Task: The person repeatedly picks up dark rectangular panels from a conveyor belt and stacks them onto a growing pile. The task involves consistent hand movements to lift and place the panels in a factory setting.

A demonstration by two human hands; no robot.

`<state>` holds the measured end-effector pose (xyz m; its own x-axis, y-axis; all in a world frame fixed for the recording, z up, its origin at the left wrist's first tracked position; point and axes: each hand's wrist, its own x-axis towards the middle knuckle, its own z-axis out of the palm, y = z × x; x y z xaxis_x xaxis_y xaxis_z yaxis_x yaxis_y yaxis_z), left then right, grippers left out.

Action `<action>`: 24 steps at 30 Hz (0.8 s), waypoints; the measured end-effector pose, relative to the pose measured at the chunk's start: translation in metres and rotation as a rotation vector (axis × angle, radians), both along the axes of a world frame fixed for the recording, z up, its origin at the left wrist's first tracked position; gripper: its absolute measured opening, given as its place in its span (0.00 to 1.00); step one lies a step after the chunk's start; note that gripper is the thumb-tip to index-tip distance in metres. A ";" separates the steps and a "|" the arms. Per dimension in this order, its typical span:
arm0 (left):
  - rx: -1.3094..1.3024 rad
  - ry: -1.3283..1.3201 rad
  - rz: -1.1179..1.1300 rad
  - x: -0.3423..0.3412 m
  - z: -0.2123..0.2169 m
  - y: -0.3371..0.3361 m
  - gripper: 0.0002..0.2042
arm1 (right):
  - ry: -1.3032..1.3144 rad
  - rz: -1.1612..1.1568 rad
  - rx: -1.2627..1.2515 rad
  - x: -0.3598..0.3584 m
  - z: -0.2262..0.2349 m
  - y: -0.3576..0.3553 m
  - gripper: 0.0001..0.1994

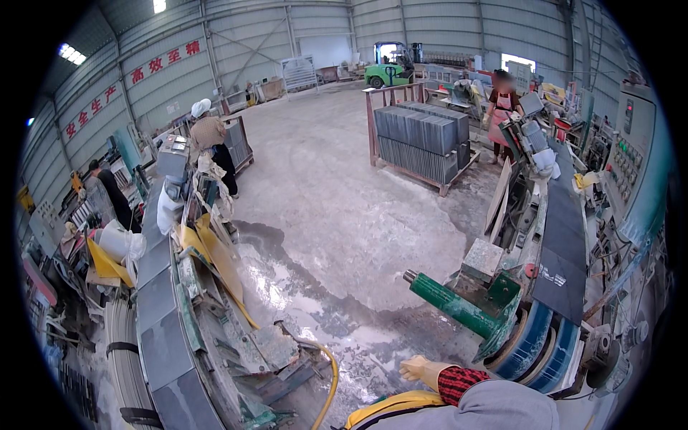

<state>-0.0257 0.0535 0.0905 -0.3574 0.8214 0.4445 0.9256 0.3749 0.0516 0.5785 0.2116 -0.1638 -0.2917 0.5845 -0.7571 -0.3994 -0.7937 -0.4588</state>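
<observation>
Red characters (154,64) run along the grey left wall (curved); white label (550,276) on dark slab.

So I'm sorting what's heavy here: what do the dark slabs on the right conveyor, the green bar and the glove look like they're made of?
The dark flat slabs on the right conveyor look like cut stone, matte grey-black. The green cylindrical bar looks like painted metal, its bare tip steel-grey. The yellow glove on the hand looks like rubber, smooth, though coated fabric is possible.
</observation>
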 end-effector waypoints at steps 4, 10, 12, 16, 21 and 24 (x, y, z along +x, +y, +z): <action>-0.003 0.013 -0.023 0.003 0.001 0.001 0.18 | -0.205 0.108 -0.023 -0.010 0.016 -0.002 0.09; -0.021 0.027 -0.022 -0.002 -0.003 -0.007 0.18 | -0.237 0.089 -0.028 -0.015 0.014 -0.002 0.10; 0.017 0.018 -0.034 -0.003 -0.006 -0.008 0.17 | -0.210 0.066 -0.049 -0.011 0.015 -0.001 0.10; 0.025 -0.039 -0.012 0.005 0.000 -0.011 0.18 | -0.423 0.054 -0.011 -0.017 0.021 -0.003 0.12; 0.007 -0.074 -0.008 0.006 0.001 -0.012 0.18 | -0.421 -0.011 -0.012 -0.014 0.026 -0.011 0.15; -0.001 -0.075 -0.021 0.011 0.002 -0.006 0.18 | -0.465 -0.014 -0.027 -0.012 0.043 -0.018 0.15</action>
<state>-0.0151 0.0479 0.0929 -0.3718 0.8298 0.4162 0.9271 0.3551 0.1202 0.5669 0.1940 -0.1204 0.0905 0.5645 -0.8205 -0.1671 -0.8036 -0.5713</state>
